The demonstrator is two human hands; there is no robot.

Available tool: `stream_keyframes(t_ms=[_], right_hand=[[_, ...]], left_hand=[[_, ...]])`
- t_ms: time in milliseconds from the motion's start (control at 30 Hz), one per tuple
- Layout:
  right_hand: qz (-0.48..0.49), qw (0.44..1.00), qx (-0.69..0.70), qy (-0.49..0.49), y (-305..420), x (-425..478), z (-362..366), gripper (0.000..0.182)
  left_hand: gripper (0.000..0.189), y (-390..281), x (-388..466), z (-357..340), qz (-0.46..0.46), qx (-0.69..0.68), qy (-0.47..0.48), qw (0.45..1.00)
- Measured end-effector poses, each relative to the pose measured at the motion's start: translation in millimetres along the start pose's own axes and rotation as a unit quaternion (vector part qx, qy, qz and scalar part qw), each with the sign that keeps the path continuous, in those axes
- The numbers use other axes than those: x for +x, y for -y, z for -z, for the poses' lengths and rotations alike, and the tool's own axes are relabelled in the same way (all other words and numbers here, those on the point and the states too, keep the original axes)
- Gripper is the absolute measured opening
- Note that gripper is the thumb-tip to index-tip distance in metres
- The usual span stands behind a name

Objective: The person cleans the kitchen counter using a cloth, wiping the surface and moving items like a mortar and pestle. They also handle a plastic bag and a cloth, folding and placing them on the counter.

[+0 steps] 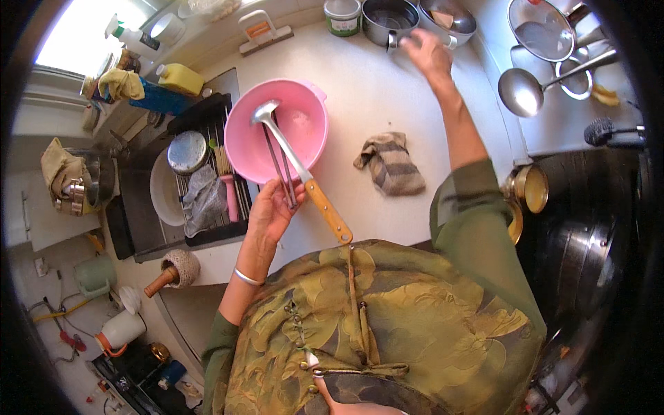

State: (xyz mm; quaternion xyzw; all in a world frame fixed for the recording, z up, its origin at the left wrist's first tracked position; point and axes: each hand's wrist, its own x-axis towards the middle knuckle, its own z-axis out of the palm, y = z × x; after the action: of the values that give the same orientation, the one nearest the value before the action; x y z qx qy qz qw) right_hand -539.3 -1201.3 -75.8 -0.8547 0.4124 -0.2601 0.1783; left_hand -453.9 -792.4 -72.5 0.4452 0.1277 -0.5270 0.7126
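Observation:
My left hand (275, 210) grips the near edge of a pink plastic basin (306, 155), with a pair of dark chopsticks (277, 155) lying between its fingers. A metal ladle (285, 140) with a wooden handle (328, 211) leans across the basin's rim, its bowl inside and its handle sticking out towards my body. My right hand (426, 49), slightly blurred, reaches to the back of the counter, close to the handles of a metal pot (381, 36) and a metal pan (464, 28). Whether it touches either one is unclear. A striped cloth (391, 165) lies crumpled on the counter.
On the left, a dark sink (140, 228) holds a rack, a lidded round container (187, 152) and a mesh cloth (204, 199). A stone mortar (181, 267) stands at the counter's edge. A green-labelled tub (343, 23) stands at the back; a ladle (521, 92) hangs right.

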Motion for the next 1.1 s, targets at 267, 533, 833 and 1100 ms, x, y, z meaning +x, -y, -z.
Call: stream_keyframes(t_ms=[267, 533, 833, 1100], right_hand=[[0.083, 0.937, -0.023, 0.338, 40, -217, 51, 0.073], [0.024, 0.971, 0.076, 0.223, 34, -227, 41, 0.021], [-0.048, 0.974, 0.048, 0.215, 12, -257, 73, 0.044], [-0.094, 0.995, 0.036, 0.017, -17, -248, 39, 0.047]], left_hand=[[0.028, 9, -10, 19, 0.015, -0.003, 0.029, 0.999], [0.032, 17, -21, 22, 0.054, -0.015, 0.061, 0.997], [0.022, 4, -14, 48, 0.045, -0.086, 0.071, 0.993], [0.026, 6, -7, 32, 0.044, -0.038, 0.068, 0.996]])
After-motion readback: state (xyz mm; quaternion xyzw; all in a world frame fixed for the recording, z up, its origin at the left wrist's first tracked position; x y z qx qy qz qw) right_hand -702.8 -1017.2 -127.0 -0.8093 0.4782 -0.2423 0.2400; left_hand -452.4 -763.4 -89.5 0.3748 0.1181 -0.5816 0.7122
